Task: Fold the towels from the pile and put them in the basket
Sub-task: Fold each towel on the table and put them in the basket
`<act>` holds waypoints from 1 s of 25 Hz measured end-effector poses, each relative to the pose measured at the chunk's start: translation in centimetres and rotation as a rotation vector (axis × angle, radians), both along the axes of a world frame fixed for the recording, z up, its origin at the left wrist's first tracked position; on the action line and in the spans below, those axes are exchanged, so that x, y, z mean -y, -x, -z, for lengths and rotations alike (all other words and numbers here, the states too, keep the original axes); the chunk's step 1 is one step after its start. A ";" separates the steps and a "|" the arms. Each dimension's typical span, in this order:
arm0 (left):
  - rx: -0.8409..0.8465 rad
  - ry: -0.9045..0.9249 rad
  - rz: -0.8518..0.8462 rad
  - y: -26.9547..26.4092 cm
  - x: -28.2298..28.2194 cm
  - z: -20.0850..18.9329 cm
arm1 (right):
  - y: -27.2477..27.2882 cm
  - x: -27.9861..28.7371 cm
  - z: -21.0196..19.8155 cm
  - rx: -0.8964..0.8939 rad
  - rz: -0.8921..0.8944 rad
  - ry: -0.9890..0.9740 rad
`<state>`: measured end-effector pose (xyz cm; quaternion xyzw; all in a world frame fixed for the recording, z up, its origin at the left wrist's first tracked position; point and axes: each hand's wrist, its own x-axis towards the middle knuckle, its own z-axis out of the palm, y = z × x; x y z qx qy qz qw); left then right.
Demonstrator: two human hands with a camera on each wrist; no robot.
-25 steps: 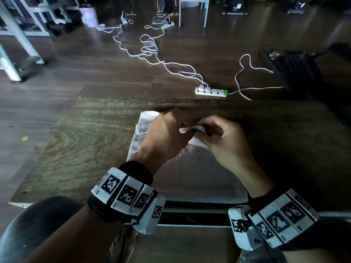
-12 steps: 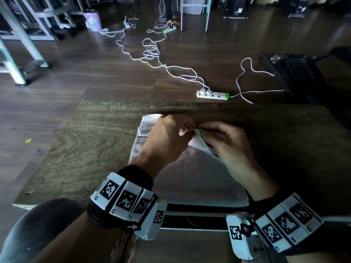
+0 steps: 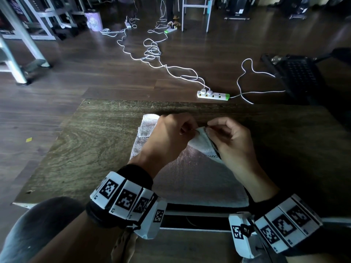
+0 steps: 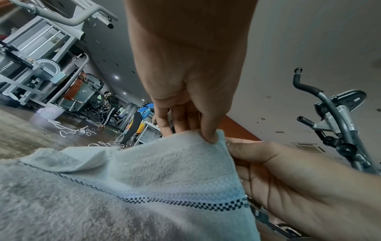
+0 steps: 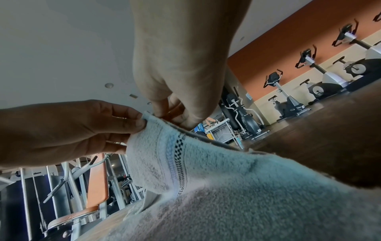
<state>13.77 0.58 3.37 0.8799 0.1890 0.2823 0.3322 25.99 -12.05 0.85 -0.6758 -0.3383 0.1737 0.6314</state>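
Note:
A pale towel [image 3: 190, 179] with a dark checkered stripe lies flat on the wooden table [image 3: 85, 149]. Its far right corner is lifted off the table. My left hand [image 3: 190, 130] and right hand [image 3: 209, 129] meet over that corner, and both pinch it. In the left wrist view my left hand [image 4: 209, 138] pinches the towel [image 4: 144, 171] at its edge, with the right hand [image 4: 288, 171] just behind the cloth. In the right wrist view my right hand [image 5: 179, 120] grips the top of the towel [image 5: 206, 179] and my left hand [image 5: 136, 125] pinches it from the left. No basket or pile is in view.
The table's far edge lies just beyond my hands. On the floor past it are a white power strip [image 3: 212, 94] and loose white cables [image 3: 152, 52]. A dark perforated object [image 3: 296, 73] sits at the right. Gym machines [image 3: 28, 35] stand at the back left. My knee [image 3: 38, 224] is at the lower left.
Both hands keep pinching the same corner. More of the lifted flap, with its checkered stripe, now shows under my right hand.

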 end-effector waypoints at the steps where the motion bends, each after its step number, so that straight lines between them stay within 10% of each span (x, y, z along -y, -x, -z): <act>1: 0.008 0.008 -0.006 0.0 0.0 0.0 | 0.0 0.0 0.0 -0.005 -0.004 0.001; 25: -0.033 0.040 -0.108 -0.1 0.8 -0.3 | 0.1 -0.2 0.3 -0.055 -0.006 -0.025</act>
